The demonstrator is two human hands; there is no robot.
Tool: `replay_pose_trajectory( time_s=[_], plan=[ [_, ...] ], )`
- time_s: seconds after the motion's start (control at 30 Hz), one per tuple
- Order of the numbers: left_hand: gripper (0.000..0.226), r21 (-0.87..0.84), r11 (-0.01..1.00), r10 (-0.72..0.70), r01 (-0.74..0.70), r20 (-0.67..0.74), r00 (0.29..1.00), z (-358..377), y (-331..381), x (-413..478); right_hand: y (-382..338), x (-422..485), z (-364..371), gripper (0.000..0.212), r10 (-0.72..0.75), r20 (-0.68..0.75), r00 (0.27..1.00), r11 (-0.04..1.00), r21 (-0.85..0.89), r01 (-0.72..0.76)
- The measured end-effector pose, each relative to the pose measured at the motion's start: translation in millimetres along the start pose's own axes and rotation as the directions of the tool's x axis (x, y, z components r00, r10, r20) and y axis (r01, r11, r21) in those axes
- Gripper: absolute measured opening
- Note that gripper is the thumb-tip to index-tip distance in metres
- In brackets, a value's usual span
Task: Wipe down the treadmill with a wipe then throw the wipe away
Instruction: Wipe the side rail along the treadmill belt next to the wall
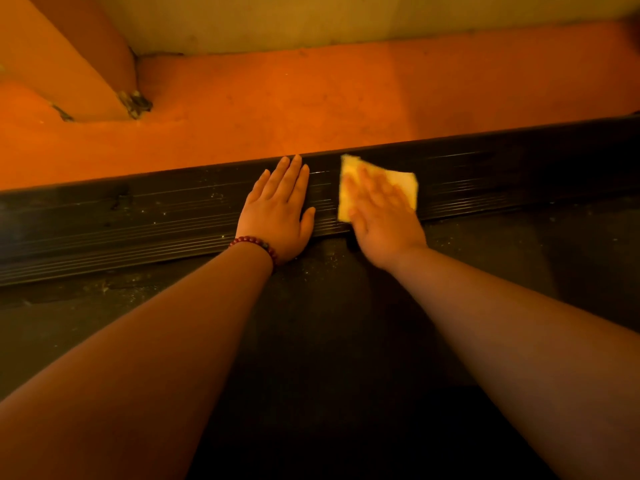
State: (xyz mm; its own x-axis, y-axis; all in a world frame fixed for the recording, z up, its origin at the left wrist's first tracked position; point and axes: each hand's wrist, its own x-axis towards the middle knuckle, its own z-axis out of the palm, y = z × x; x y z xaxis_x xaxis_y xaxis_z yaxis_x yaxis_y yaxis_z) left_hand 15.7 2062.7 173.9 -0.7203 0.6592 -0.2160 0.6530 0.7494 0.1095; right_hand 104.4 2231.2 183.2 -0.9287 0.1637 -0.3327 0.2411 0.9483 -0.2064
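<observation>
Wipe point(398, 183): flat on the treadmill side rail point(138, 216), under the right hand point(381, 220).
Right hand: fingers straight, pressing the wipe down; it looks blurry, so it may be sliding.
Left hand point(277, 216): flat on the rail just beside the wipe, holding nothing.
Rail: runs left to right, so the wipe should slide sideways.

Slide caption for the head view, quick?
Right hand presses a wipe on the treadmill's ribbed side rail; left hand rests flat beside it.
</observation>
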Motion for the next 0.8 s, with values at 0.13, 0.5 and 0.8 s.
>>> replay_pose_trajectory(
  time_s=[0.13,0.5,0.8],
  plan=[
    [0.066,0.007,1.0,-0.005,0.005,-0.006,1.0,2,0,1,1,1,1,0.057,0.297,-0.031,0.954,0.954,0.042,-0.295],
    [0.064,-0.002,1.0,0.012,-0.012,0.008,1.0,1,-1,1,11,-1,2,0.056,0.272,-0.046,0.961,0.961,0.066,-0.269],
    [0.063,-0.006,1.0,0.018,-0.018,0.013,1.0,1,-2,2,-7,-2,9,0.054,-0.108,-0.025,0.994,0.994,-0.037,0.108]
  ],
)
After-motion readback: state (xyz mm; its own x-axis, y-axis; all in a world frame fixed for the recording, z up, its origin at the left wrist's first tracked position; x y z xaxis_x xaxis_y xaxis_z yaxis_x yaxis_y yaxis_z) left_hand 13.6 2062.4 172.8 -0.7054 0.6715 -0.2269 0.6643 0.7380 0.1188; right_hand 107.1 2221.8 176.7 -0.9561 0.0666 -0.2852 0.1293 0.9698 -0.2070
